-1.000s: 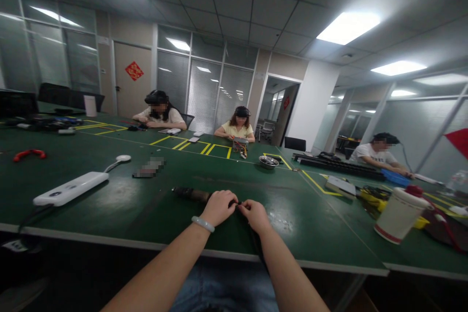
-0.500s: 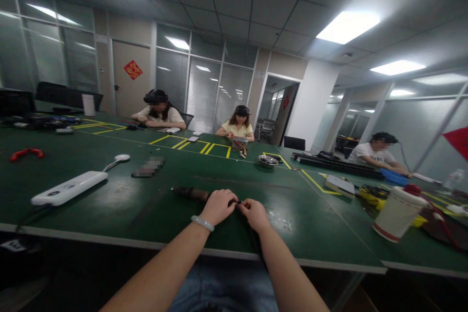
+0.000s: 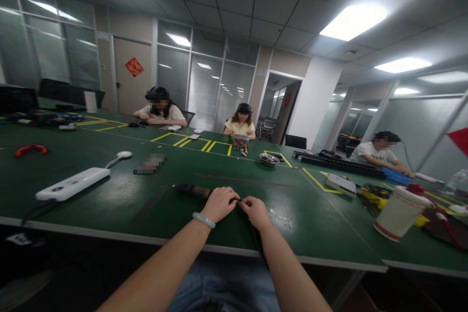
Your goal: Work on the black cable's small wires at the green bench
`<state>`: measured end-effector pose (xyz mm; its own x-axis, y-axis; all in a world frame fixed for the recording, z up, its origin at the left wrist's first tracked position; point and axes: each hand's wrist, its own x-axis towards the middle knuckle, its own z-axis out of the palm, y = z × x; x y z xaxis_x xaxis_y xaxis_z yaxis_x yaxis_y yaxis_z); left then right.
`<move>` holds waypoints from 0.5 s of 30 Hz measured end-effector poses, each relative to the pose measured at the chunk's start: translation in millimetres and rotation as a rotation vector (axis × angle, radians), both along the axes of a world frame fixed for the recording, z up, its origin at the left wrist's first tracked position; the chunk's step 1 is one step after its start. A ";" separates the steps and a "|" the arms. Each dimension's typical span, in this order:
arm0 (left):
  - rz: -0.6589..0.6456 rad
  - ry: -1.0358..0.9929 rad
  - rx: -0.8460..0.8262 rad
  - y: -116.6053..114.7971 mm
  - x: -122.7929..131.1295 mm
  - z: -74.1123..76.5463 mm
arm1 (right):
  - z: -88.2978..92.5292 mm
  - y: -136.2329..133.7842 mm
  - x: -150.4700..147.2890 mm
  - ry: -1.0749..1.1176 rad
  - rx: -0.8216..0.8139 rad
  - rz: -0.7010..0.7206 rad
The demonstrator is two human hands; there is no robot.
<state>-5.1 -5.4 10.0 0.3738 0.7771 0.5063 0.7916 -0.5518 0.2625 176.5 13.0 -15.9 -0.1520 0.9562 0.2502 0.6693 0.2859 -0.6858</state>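
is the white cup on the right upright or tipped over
Tilted in this view, not lying flat: the white cup rests on its base on the green table, red lid on top.

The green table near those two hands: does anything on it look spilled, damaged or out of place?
A pale, scuffed patch marks the green table just right of the right hand; spill or wear, I cannot tell. The white cup looks tilted, perhaps only from the lens.
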 end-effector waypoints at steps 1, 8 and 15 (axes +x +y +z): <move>0.000 -0.002 -0.002 -0.3 -0.1 0.3 | 0.1 -0.3 -0.1 -0.003 -0.002 0.000; 0.028 -0.007 0.001 -2.7 0.1 2.1 | 0.1 -0.3 0.4 -0.016 0.015 -0.003; 0.015 0.000 -0.009 -1.2 0.3 0.4 | 0.2 -1.2 0.2 -0.012 -0.002 0.001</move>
<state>-4.8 -6.6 10.4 0.3623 0.7870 0.4994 0.7997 -0.5377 0.2672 176.7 11.9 -15.7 -0.1557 0.9565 0.2465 0.6776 0.2850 -0.6780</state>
